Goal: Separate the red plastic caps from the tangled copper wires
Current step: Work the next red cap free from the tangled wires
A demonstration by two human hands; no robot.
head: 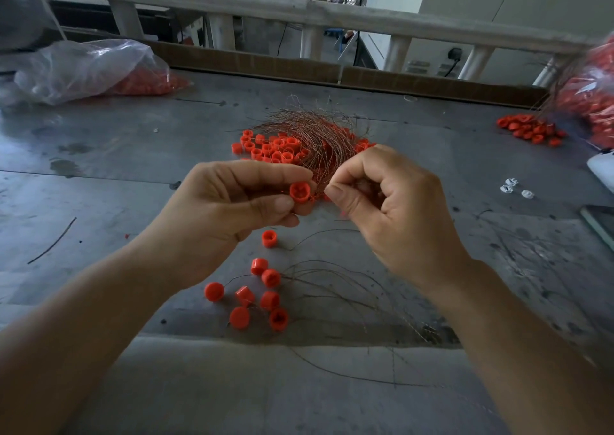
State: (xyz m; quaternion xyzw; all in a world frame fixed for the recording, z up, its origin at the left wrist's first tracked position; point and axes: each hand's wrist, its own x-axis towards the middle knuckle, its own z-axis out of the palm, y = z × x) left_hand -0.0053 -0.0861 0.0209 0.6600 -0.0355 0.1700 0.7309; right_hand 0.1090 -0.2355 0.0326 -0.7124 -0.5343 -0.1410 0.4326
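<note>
1. One grey table [133, 169], stained and scratched, fills most of the view. A pale rail [232, 1] runs along its far side.
2. Two clear bags hold red caps: the left bag [86, 69] lies at the far left of the table, and the right bag [591, 102] sits at the far right edge, with thin strands poking out of it.
3. The wires [312, 132] form a curved copper tangle in the middle of the table, beyond both hands. It lies over a pile [272, 149] of red caps.
4. The left grip [232, 202] is raised over the table. Thumb and fingers are closed round one red cap [300, 192], whose open end faces the camera.
5. The right grip [392, 202] is curled, with the thumb pressed to the forefinger just beside that cap. It pinches the fine strands that run down from the wires.
6. A second heap [528, 130] of red caps lies near the right bag.
7. Loose strands [332, 282] arc over the near table, under the right wrist.
8. Seven loose caps [269, 300] lie close together below the left grip, some touching the strands. A lone cap [269, 238] lies between them and the hands.
9. A stray wire [53, 240] lies well apart at the left.
10. Three white bits [511, 184] lie at the right.
</note>
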